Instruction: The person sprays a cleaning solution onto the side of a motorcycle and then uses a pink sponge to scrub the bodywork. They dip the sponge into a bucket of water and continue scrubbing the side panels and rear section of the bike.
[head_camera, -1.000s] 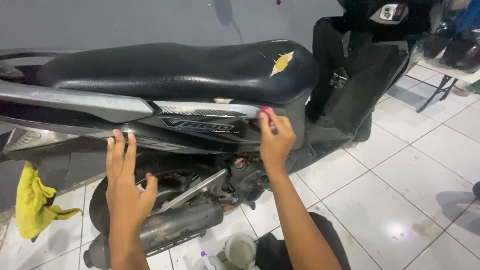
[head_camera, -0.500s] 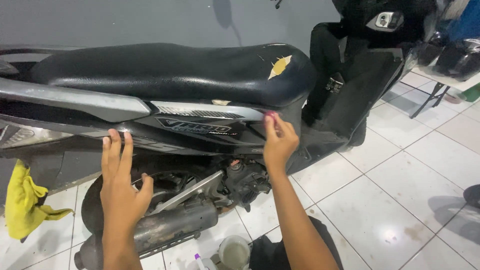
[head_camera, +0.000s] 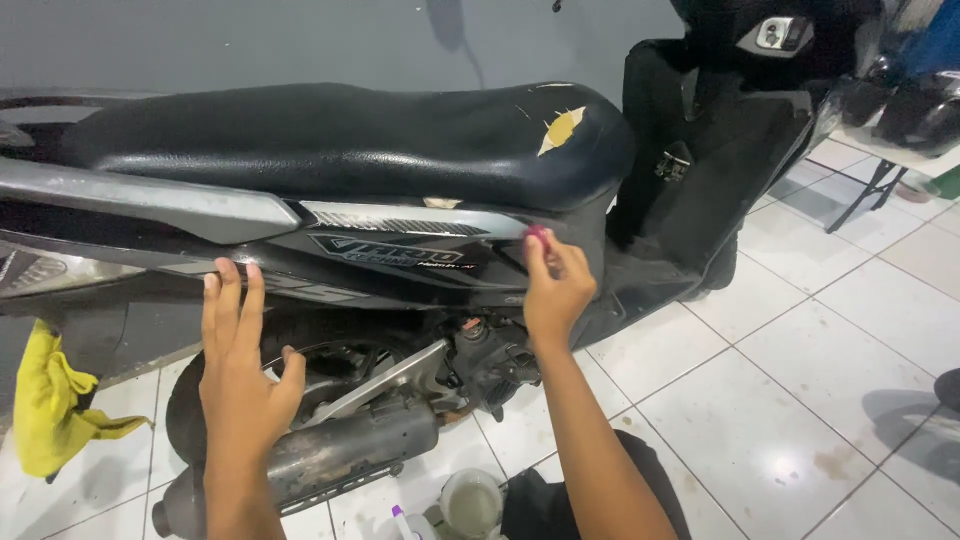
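A black scooter stands side-on before me, with a torn black seat (head_camera: 350, 140) and a dark side panel (head_camera: 400, 260) under it. My left hand (head_camera: 240, 355) is flat and spread, its fingertips resting on the lower edge of the side panel. My right hand (head_camera: 555, 285) is closed around a small tool with a red handle (head_camera: 537, 236), pressed against the panel just under the front of the seat. Below the hands sit the engine (head_camera: 490, 360) and a rusty exhaust pipe (head_camera: 330, 455).
A yellow cloth (head_camera: 50, 410) hangs at the left. A small round cup (head_camera: 470, 500) and a bottle tip (head_camera: 400, 515) stand on the white tiled floor (head_camera: 780, 400). A folding table's legs (head_camera: 870, 190) stand at the far right; a grey wall runs behind.
Both hands have stayed almost where they were on the panel; the view has shifted slightly.
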